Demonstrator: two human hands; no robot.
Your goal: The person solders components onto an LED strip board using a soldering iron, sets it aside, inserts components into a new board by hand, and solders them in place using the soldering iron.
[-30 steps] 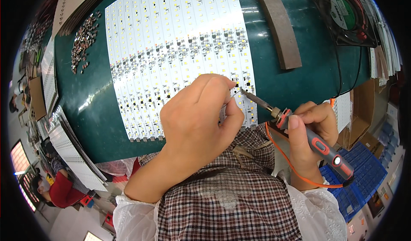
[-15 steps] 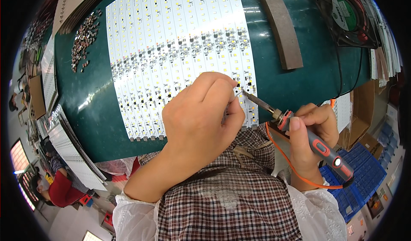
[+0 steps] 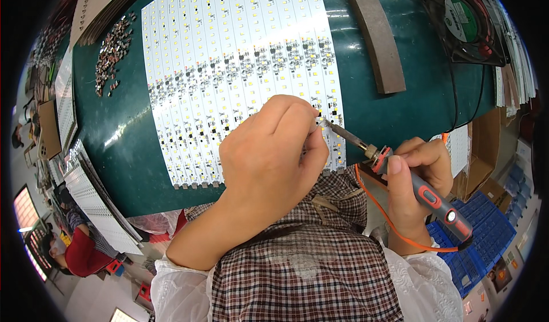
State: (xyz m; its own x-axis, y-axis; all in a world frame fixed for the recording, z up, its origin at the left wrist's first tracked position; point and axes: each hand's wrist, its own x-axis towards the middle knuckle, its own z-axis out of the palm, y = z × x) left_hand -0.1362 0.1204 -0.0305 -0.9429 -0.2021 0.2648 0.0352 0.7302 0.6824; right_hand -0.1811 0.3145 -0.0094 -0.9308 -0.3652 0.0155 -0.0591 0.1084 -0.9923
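A white LED circuit board panel [image 3: 189,42], split into many narrow strips, lies on the green table. My right hand [image 3: 414,179] grips a grey and red soldering iron [image 3: 440,205] by its handle. The iron's dark tip points left and meets the board near its right edge. Over the lower right of the panel, my left hand [image 3: 269,145] is closed in a pinch. A short bit of thin solder wire [image 3: 321,123] shows between its fingertips and the iron's tip; the rest of the wire is hidden by the hand.
Small loose components [image 3: 111,53] lie piled at the far left of the green table [image 3: 372,122]. A brown bar [image 3: 374,36] lies right of the panel, and a black fan [image 3: 460,22] stands beyond it. An orange cord [image 3: 389,222] trails from the iron. Blue crates [image 3: 477,236] sit lower right.
My left hand has shifted very slightly to the right. The panel's right side has moved a little to the right, and the iron has stayed nearly still.
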